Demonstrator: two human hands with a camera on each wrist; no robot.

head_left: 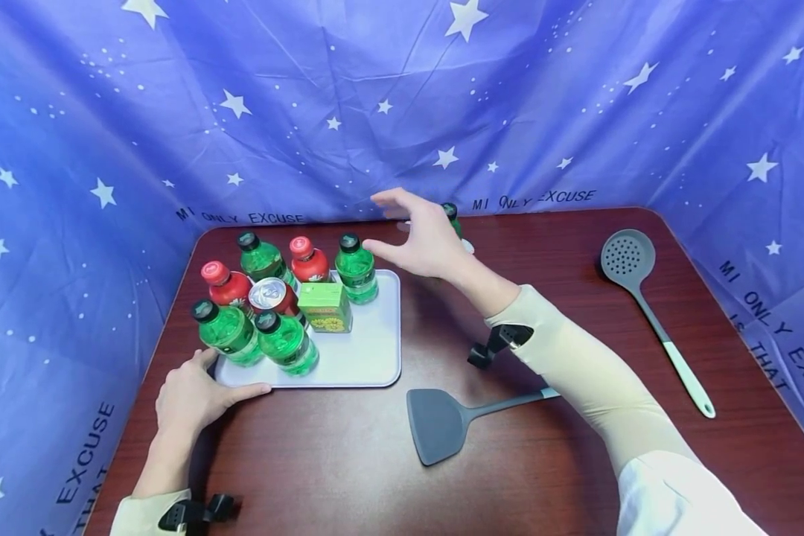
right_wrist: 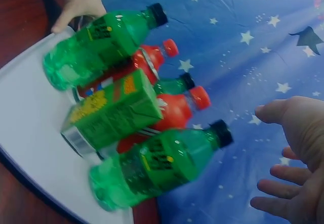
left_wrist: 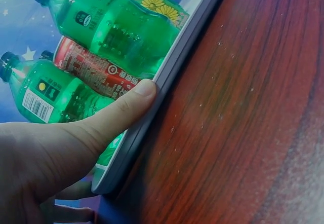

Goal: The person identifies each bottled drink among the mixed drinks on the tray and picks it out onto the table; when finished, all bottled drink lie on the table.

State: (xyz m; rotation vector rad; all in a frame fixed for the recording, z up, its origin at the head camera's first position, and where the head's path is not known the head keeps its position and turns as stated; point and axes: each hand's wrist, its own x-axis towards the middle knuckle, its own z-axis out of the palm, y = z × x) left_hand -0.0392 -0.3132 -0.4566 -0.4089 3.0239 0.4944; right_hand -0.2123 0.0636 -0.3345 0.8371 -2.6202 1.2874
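Note:
On the left of the table is a white tray [head_left: 368, 357] with green bottles [head_left: 288, 346], red-capped bottles [head_left: 224, 283], a red can [head_left: 272, 296] and a green drink carton [head_left: 324, 307]. My left hand [head_left: 190, 391] holds the tray's near left corner, its thumb on the rim in the left wrist view. Just right of a green bottle [head_left: 357, 272] at the tray's back right is my right hand [head_left: 425, 234], fingers spread and nothing held. The right wrist view shows a gap between that hand [right_wrist: 298, 158] and the bottle's black cap.
Partly hidden behind my right hand stands another green bottle [head_left: 451, 214], with a small white thing [head_left: 467, 246] by it. A grey spatula [head_left: 438, 424] lies in front, partly under the right forearm. A slotted skimmer [head_left: 627, 257] lies far right. Blue star-patterned cloth [head_left: 388, 149] surrounds the table.

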